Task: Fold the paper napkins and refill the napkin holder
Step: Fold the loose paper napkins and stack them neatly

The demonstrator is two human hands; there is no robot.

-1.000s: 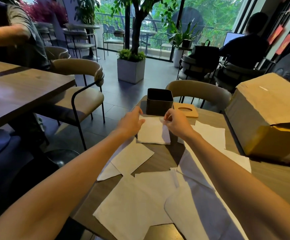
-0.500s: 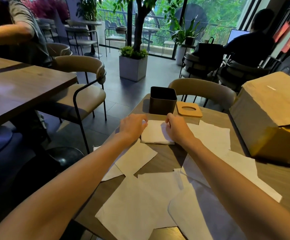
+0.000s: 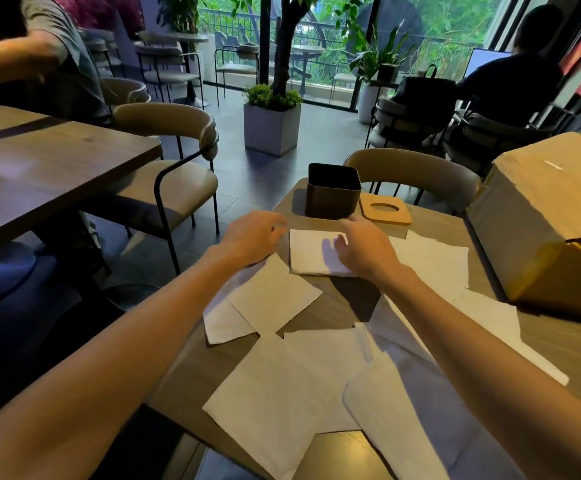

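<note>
We're over the wooden desk (image 3: 580,344), with a big cardboard box (image 3: 541,216) on its right side. Loose flat napkins (image 3: 282,393) are scattered across the near half, overlapping each other, so plenty are left to fold. At the far edge stands the dark square napkin holder (image 3: 332,192), open at the top. We can't see into it, and its wooden lid (image 3: 386,210) with the oval slot lies just beside it on the right.

Right in front of the holder is one folded napkin (image 3: 311,252), lying flat. The right hand (image 3: 365,249) rests on its right part, fingers spread and only slightly bent, pinching nothing. The left hand (image 3: 252,237) sits at the napkin's left edge, fingers loosely curved and empty. It's blurred, so we can't tell whether it's touching.

By our reading, this is the end of a fold, with the crease being pressed flat. The next move calls for gripping both edges, lifting the napkin without letting it spring open, and dropping it squarely into the holder.
</note>
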